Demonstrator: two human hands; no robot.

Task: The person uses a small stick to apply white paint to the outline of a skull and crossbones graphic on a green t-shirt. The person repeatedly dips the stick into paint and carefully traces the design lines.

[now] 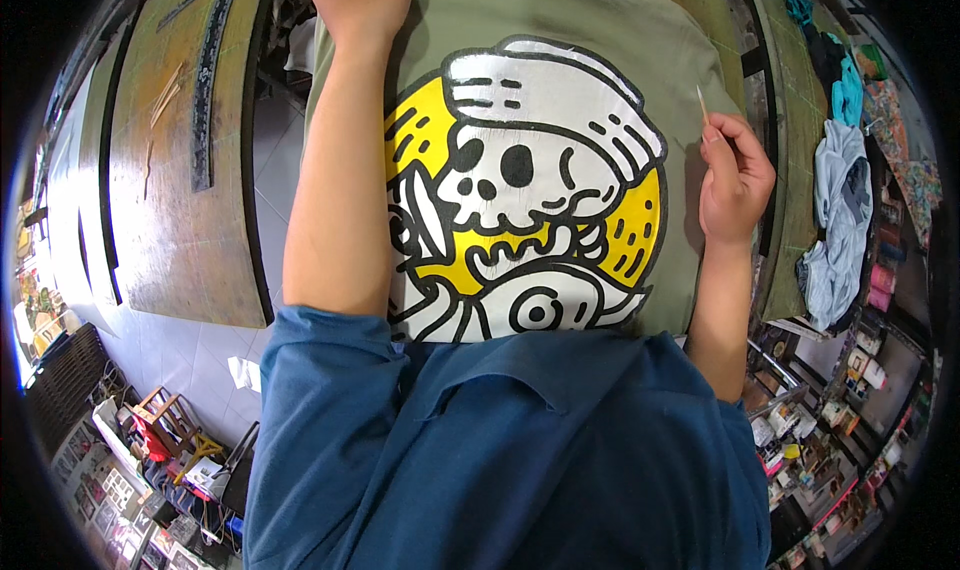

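An olive-green T-shirt (690, 50) lies spread before me, its lower part hidden behind my own blue shirt. It bears a large print (530, 180) of a white skull in a sailor cap on a yellow disc. At the right side of the shirt my right hand (737, 180) is closed, pinching a thin pointed wooden stick (702, 103) with its tip up. My left hand (365, 5) is at the shirt's far left edge, cut off by the top of the picture. Its fingers look curled; what they grip is hidden.
A worn board (165, 240) on the left carries a black metal square (208, 100) and several thin sticks (165, 97). Another board (800, 170) stands to the right, with a pale blue cloth (838, 220) beyond it. A small stool (160, 420) is at lower left.
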